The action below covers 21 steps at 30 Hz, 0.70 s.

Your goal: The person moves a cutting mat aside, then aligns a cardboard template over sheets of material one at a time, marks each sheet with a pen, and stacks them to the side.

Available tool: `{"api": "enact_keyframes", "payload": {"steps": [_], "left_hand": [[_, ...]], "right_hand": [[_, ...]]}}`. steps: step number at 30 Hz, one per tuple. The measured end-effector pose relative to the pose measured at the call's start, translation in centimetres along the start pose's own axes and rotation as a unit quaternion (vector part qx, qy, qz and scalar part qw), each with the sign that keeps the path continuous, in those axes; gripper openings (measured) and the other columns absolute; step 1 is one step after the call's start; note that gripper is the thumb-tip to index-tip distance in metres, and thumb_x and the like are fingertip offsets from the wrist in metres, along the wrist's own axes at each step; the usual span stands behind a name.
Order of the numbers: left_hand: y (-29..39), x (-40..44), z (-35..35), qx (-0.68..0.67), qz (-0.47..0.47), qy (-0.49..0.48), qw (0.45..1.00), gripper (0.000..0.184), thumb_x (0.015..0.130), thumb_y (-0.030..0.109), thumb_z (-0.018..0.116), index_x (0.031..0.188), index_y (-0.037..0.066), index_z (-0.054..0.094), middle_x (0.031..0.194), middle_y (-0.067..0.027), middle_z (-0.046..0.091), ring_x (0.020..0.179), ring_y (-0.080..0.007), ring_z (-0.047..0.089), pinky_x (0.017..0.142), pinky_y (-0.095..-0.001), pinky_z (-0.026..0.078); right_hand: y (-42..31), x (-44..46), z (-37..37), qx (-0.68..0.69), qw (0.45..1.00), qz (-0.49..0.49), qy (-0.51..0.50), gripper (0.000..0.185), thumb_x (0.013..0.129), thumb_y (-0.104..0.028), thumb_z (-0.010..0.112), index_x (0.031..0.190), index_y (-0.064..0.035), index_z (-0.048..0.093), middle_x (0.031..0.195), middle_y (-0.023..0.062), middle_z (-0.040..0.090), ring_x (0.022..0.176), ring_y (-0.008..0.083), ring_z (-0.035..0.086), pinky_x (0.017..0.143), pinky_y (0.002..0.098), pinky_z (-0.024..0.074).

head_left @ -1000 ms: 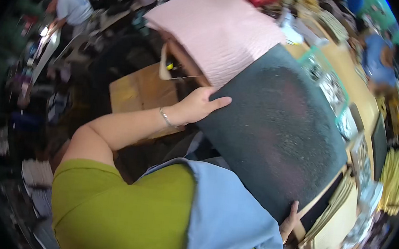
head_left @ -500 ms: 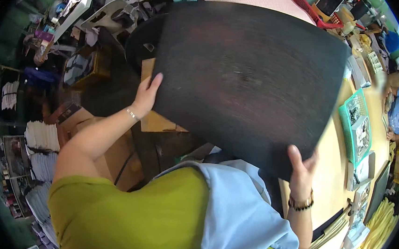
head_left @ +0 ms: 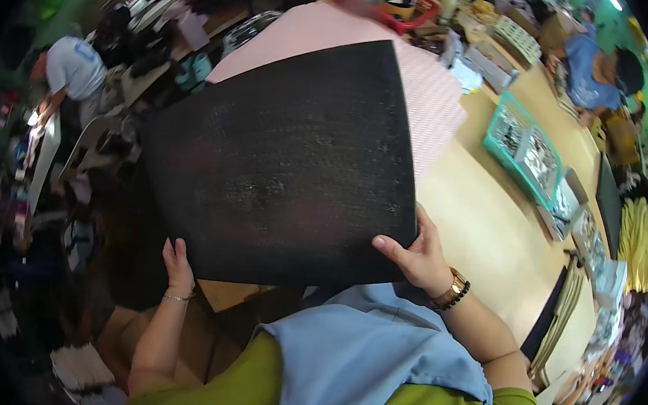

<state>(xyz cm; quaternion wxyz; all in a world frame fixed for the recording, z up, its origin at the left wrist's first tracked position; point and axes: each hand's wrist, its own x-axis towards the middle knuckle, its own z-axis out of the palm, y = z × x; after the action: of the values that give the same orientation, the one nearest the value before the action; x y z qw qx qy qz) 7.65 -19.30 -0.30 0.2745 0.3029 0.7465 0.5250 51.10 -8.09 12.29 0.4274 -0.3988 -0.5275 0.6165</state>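
A large black board [head_left: 289,162], its surface scuffed, is held up tilted in front of my body. My left hand [head_left: 178,266] grips its lower left edge, thumb and fingers at the rim. My right hand [head_left: 419,254] holds the lower right corner, the thumb on the near face and the other fingers partly behind it. Beyond the board lies a pink textured sheet [head_left: 431,97], partly covered by it.
A pale table [head_left: 481,238] extends to the right, bearing a green basket [head_left: 526,154] of small packets. A red basket [head_left: 411,19] stands at the back. Yellow strips [head_left: 640,243] hang at the right. Two people [head_left: 593,75] [head_left: 76,69] are farther off.
The board has swung to the left and tilted, uncovering more of the table and the pink sheet. Both hands have moved with it and keep their hold.
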Motion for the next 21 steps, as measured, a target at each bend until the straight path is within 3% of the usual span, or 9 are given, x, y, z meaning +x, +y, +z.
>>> {"api": "enact_keyframes", "payload": {"steps": [8,11,14,17,18,21], "left_hand": [[7.5,2.6,13.1,-0.012,0.105,-0.231,0.967,0.086,0.086,0.059,0.057,0.134,-0.011,0.040,0.132,-0.0151,0.050,0.120,-0.0225,0.048,0.105,-0.0334,0.034],[10.1,0.8,18.1,-0.016,0.130,-0.315,0.940,0.091,0.084,0.062,0.058,0.135,-0.011,0.039,0.133,-0.0158,0.049,0.122,-0.0232,0.047,0.106,-0.0341,0.033],[12.2,-1.7,22.0,-0.013,0.149,-0.380,0.913,0.096,0.082,0.065,0.058,0.136,-0.011,0.038,0.134,-0.0165,0.048,0.123,-0.0239,0.046,0.107,-0.0349,0.033],[14.4,-4.4,25.3,-0.005,0.167,-0.429,0.888,0.101,0.079,0.068,0.059,0.137,-0.012,0.036,0.135,-0.0172,0.047,0.124,-0.0246,0.045,0.107,-0.0356,0.032],[15.1,-5.3,26.5,-0.002,0.173,-0.442,0.880,0.103,0.078,0.069,0.059,0.137,-0.012,0.036,0.136,-0.0175,0.046,0.125,-0.0248,0.045,0.108,-0.0358,0.032],[17.3,-7.8,29.4,0.011,0.196,-0.474,0.859,0.108,0.076,0.072,0.059,0.138,-0.012,0.035,0.137,-0.0182,0.045,0.126,-0.0255,0.044,0.109,-0.0365,0.031]], "right_hand": [[-0.3,-9.0,-8.6,-0.046,0.975,-0.043,0.215,0.073,0.081,-0.016,0.078,0.138,0.0042,0.038,0.134,0.0137,0.050,0.127,0.0212,0.044,0.108,0.0358,0.0339],[-2.1,-13.7,-10.3,-0.153,0.942,0.001,0.299,0.076,0.080,-0.022,0.078,0.139,0.0039,0.038,0.136,0.0142,0.048,0.129,0.0230,0.041,0.110,0.0369,0.0302],[-1.3,-18.2,-12.0,-0.164,0.912,0.009,0.375,0.077,0.080,-0.026,0.078,0.139,0.0037,0.039,0.138,0.0147,0.047,0.130,0.0239,0.040,0.111,0.0369,0.0278],[-0.4,-21.9,-13.3,-0.067,0.909,0.026,0.411,0.077,0.079,-0.026,0.078,0.139,0.0036,0.039,0.138,0.0148,0.046,0.131,0.0237,0.039,0.112,0.0364,0.0266],[-0.5,-23.0,-13.7,-0.101,0.896,0.027,0.431,0.076,0.080,-0.026,0.078,0.139,0.0041,0.039,0.137,0.0142,0.047,0.130,0.0228,0.040,0.112,0.0360,0.0271],[0.4,-25.8,-15.2,0.019,0.893,0.015,0.449,0.075,0.081,-0.025,0.078,0.138,0.0046,0.039,0.136,0.0138,0.049,0.128,0.0216,0.041,0.111,0.0354,0.0278]]}}
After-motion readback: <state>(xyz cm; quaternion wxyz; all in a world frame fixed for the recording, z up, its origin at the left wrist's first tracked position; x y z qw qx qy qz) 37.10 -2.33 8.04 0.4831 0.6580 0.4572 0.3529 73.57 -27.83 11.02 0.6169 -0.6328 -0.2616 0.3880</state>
